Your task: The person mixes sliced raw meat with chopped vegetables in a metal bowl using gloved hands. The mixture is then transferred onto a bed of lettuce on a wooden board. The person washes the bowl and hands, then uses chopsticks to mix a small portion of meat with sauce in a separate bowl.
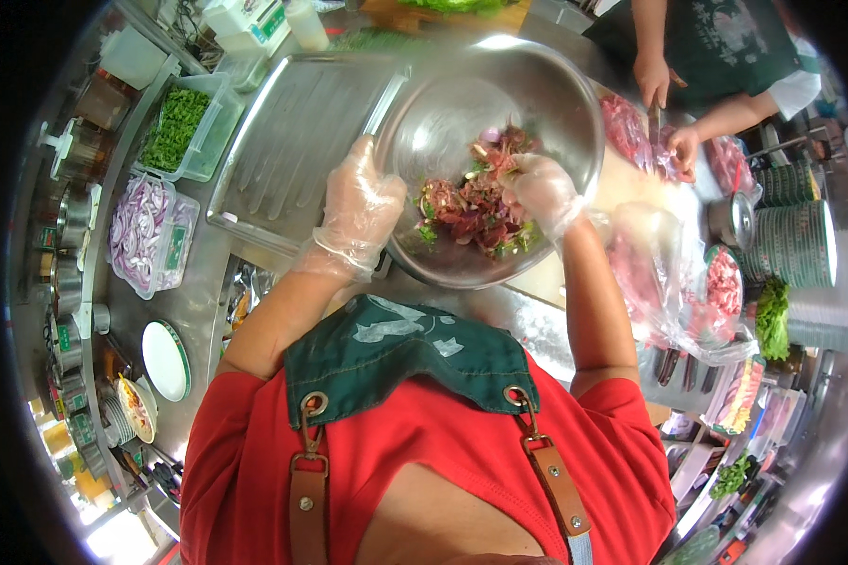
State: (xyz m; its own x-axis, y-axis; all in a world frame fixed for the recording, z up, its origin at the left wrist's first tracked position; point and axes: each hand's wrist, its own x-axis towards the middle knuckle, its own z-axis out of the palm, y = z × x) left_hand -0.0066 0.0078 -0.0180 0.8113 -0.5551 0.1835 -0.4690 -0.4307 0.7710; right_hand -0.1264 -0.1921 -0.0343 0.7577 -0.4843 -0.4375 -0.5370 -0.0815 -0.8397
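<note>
A large stainless steel mixing bowl (434, 99) stands tilted before me. In it lies a heap of sliced raw meat (466, 212) mixed with chopped green herbs and bits of purple onion. My left hand (364, 194), in a clear plastic glove, grips the bowl's left rim with the thumb up. My right hand (545, 194), gloved the same way, is inside the bowl at the right of the heap. Its fingers are curled into the meat, and the fingertips are partly hidden.
Left of the bowl is a metal tray (304, 141). Beyond it stand tubs of chopped herbs (177, 127) and sliced red onion (138, 233), and a white plate (166, 360). At the right, a co-worker's hands (668, 120) hold a knife (654, 138) at bagged meat (625, 131). Bowls (788, 244) are stacked there.
</note>
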